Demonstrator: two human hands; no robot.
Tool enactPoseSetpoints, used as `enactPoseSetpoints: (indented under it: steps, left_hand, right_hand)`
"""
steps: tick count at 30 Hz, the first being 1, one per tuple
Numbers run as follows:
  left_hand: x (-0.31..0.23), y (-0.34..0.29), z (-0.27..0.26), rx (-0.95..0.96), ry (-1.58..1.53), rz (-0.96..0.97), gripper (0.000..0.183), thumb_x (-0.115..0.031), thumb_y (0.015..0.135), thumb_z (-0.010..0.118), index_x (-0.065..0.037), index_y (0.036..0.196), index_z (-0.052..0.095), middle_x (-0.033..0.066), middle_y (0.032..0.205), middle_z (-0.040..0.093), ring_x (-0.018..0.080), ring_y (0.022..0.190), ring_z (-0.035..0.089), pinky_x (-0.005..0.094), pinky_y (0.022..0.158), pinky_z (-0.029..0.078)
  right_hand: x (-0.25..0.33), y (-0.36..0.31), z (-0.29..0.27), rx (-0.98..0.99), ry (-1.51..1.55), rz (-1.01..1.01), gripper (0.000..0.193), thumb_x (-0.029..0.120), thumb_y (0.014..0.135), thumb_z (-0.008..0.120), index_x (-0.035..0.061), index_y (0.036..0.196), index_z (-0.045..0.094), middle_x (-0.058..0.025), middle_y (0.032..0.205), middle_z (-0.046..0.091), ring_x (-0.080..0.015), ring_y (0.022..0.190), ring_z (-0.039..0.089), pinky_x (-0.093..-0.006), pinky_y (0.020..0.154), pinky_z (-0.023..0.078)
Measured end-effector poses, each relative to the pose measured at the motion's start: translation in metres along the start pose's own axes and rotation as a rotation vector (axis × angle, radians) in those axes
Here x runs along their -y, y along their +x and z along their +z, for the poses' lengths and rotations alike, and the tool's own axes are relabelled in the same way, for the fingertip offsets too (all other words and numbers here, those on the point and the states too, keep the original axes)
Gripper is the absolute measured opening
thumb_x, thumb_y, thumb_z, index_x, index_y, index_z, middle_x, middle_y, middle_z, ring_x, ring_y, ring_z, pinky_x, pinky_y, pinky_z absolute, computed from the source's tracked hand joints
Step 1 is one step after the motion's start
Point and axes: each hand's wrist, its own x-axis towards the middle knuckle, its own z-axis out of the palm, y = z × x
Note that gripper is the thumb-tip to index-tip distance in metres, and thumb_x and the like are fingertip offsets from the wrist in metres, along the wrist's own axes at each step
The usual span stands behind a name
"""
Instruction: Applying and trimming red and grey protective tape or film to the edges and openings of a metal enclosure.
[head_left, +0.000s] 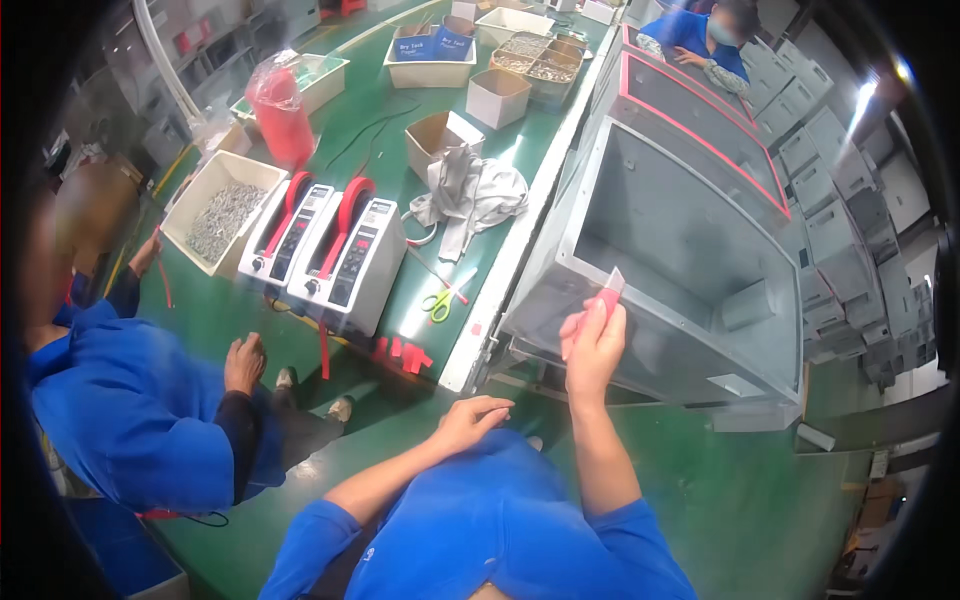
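My right hand is raised at the near left corner of an open grey metal box. Between its thumb and fingers it pinches a short piece of red tape, whose upper end looks pale. My left hand is held in front of my waist, thumb and fingers drawn together; whether anything is between them is hidden. Short red tape pieces stick to the near edge of the green table. Two white tape dispensers with red tape rolls stand there, beside green-handled scissors.
More grey boxes with red-edged rims line up behind mine, where a co-worker in blue leans. Another person in blue is close on my left. A bin of small metal parts, a grey cloth and cardboard boxes occupy the table.
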Motion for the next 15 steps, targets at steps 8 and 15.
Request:
enactPoseSetpoints:
  steps: [8, 15]
  left_hand:
    - [0.008, 0.008, 0.003, 0.101, -0.015, -0.025, 0.024, -0.016, 0.087, 0.055, -0.003, 0.107, 0.062, 0.0099, 0.091, 0.066, 0.0144, 0.078, 0.064, 0.0275, 0.073, 0.050]
    - [0.001, 0.014, 0.006, 0.125, 0.085, 0.158, 0.023, -0.014, 0.087, 0.056, -0.002, 0.106, 0.062, 0.0075, 0.087, 0.065, 0.0105, 0.074, 0.059, 0.0253, 0.068, 0.048]
  right_hand:
    - [0.009, 0.004, -0.007, 0.133, 0.132, 0.152, 0.019, 0.021, 0.097, 0.036, 0.0048, 0.093, 0.043, -0.0052, 0.056, 0.049, -0.0064, 0.036, 0.034, -0.0190, 0.034, 0.027]
    - [-0.016, -0.012, -0.005, 0.241, -0.117, 0.045, 0.018, 0.014, 0.094, 0.040, 0.0006, 0.103, 0.047, -0.0085, 0.069, 0.058, -0.0122, 0.053, 0.055, -0.0255, 0.049, 0.043]
